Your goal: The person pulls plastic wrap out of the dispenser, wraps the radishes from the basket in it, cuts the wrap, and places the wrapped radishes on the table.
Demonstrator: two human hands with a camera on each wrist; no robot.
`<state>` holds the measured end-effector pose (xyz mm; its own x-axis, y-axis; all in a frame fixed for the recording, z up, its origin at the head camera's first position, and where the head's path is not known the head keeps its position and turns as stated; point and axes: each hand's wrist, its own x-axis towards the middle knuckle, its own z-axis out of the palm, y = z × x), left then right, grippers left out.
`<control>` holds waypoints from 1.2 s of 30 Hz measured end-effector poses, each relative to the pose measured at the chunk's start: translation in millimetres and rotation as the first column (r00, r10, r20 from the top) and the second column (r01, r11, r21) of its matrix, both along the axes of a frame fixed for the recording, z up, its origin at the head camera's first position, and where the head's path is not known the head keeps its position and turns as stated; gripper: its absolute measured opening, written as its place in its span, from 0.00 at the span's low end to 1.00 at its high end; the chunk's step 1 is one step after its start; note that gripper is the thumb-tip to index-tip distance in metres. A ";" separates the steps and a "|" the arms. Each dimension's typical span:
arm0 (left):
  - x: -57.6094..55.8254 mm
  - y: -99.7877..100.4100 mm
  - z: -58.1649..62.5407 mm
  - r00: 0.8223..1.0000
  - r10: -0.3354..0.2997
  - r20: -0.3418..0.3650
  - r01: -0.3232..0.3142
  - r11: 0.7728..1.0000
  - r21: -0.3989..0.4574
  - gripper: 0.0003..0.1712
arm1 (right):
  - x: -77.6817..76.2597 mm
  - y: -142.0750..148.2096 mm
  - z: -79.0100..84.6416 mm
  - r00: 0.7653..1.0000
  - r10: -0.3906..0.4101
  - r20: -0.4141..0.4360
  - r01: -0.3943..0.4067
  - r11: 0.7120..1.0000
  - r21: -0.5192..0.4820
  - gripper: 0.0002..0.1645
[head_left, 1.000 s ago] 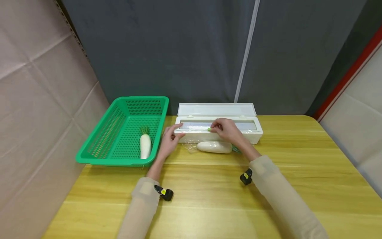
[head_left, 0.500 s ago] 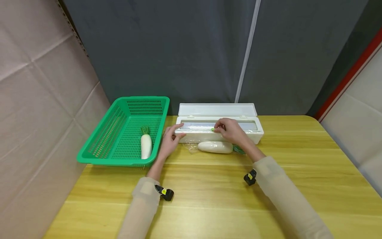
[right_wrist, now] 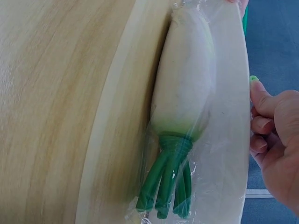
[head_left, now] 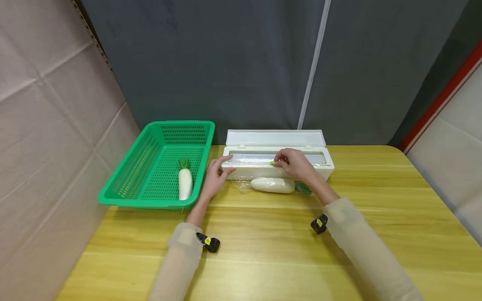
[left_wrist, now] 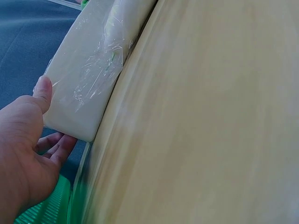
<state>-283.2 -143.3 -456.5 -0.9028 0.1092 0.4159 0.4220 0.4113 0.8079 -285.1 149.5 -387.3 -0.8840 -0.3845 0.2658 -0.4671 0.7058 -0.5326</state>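
Observation:
A long white cling film box (head_left: 241,172) lies across the table with its lid (head_left: 275,137) raised at the back. My left hand (head_left: 213,179) grips its left end, thumb on the front and fingers around the end. Along the front top edge, my right hand (head_left: 295,163) pinches a small green slide cutter (head_left: 272,163). Clear film (left_wrist: 100,70) hangs over the box's front. A white radish (head_left: 273,185) with green stalks (right_wrist: 173,172) lies against that front, film over it. In the right wrist view the slide cutter's tip shows at my thumb.
To the left stands a green plastic basket (head_left: 137,204) holding another white radish (head_left: 185,184). Behind the box hangs a dark grey curtain (head_left: 226,75). The wooden table (head_left: 256,246) extends in front and to the right.
My right hand has moved steadily rightward along the box edge with the slide cutter, exposing more of the radish's stalks. My left hand has stayed on the box's left end.

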 end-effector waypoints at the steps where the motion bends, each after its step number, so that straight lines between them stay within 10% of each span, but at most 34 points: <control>1: 0.0 0.0 0.2 1.000 0.000 0.002 0.000 1.000 -0.001 0.25 | 0.4 0.3 0.1 1.000 -0.003 0.002 0.003 1.000 0.001 0.05; 36: 0.2 -1.2 1.8 1.000 0.001 0.031 -0.001 1.000 0.000 0.25 | 3.7 24.1 0.9 0.999 -0.048 0.023 0.048 0.999 0.008 0.05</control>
